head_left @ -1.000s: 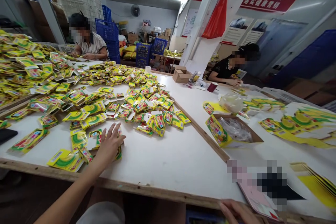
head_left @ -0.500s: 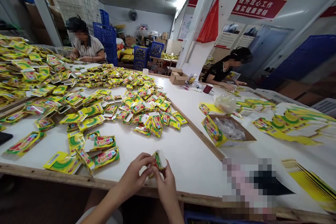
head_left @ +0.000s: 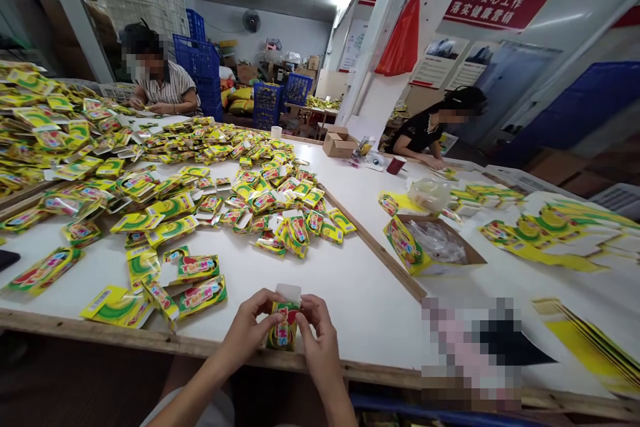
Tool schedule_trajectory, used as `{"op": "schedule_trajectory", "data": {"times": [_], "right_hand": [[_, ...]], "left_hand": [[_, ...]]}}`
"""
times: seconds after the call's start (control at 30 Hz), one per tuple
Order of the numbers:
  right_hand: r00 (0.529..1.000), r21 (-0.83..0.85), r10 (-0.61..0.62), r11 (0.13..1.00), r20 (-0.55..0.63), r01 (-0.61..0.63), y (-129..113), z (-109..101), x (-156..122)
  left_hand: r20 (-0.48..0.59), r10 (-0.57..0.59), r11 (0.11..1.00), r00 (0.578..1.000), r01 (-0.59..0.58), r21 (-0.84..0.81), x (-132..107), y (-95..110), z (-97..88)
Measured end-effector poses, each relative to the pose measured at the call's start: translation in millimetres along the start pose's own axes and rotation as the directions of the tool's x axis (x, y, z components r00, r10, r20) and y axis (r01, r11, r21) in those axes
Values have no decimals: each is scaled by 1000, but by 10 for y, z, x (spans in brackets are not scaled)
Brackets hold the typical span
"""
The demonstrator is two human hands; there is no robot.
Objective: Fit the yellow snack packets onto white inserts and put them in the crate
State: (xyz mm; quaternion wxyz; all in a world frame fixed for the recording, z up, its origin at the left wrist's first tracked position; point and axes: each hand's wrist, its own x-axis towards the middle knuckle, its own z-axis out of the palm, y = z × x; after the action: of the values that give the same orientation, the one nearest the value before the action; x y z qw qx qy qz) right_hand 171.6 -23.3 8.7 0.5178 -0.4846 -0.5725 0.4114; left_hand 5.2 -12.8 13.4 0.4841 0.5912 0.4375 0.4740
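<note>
Between my two hands, close to the front edge of the white table (head_left: 380, 327), is a small yellow-green printed box (head_left: 283, 332) with a white flap standing up at its top. My left hand (head_left: 255, 323) grips its left side, thumb across the front. My right hand (head_left: 316, 330) holds the right side, its thumb also on the front face. Left of my hands lie several similar boxes (head_left: 200, 295), some with white flaps sticking out. Beyond them spreads a large heap of the same boxes (head_left: 270, 190).
A wooden strip (head_left: 373, 243) runs across the table. To its right stand an open display box (head_left: 430, 250) with clear plastic inside and flat printed cartons (head_left: 555, 233). A small brown carton (head_left: 340, 143) sits farther back. Two other people work at the far side.
The box between my hands has turned so its printed front faces me, with the white flap pointing up. My thumbs now lie across its front.
</note>
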Motion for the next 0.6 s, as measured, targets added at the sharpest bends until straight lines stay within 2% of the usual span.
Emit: {"op": "schedule_trajectory", "data": {"times": [0.13, 0.23, 0.33, 0.5, 0.6], "right_hand": [[997, -49, -22, 998, 73, 26, -71, -8, 52], [994, -82, -29, 996, 109, 38, -114, -11, 115], [993, -101, -56, 993, 102, 66, -121, -11, 177], [999, -31, -52, 998, -4, 52, -71, 19, 203], [996, -49, -69, 996, 55, 72, -92, 27, 191]], "left_hand": [[16, -7, 1000, 1000, 7, -27, 26, 24, -21], [-28, 0, 999, 1000, -1, -45, 50, 19, -12], [-48, -19, 994, 999, 14, -104, 79, -9, 11], [-97, -27, 956, 995, -3, -295, 102, -24, 56], [-70, -15, 976, 997, -1, -219, 86, 15, 57]]}}
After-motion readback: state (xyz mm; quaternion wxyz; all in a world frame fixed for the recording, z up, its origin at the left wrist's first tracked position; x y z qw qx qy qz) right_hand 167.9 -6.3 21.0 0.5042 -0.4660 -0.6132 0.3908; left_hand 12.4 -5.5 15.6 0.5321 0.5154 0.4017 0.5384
